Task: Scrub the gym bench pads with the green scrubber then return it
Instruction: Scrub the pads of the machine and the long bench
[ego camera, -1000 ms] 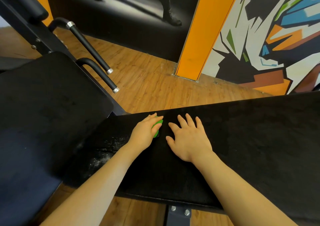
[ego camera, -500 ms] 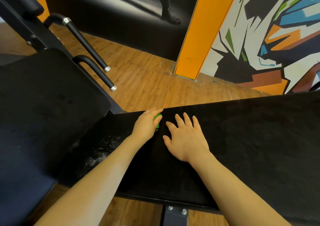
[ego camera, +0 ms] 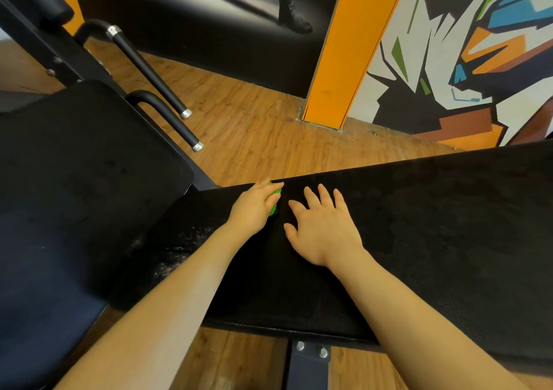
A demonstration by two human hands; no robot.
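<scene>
Left hand (ego camera: 254,208) grips the green scrubber (ego camera: 273,201) at frame centre, pressing it onto the far edge of the black bench pad (ego camera: 434,225). Right hand (ego camera: 324,228) lies flat just beside it, fingers straight and spread on the pad

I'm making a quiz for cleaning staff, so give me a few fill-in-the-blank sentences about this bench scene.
1. The scrubber is held by the ____ hand.
2. The scrubber's colour is ____.
3. The right hand lies flat on the black ____.
4. The post behind the bench is ____.

Missing words: left; green; pad; orange
</scene>
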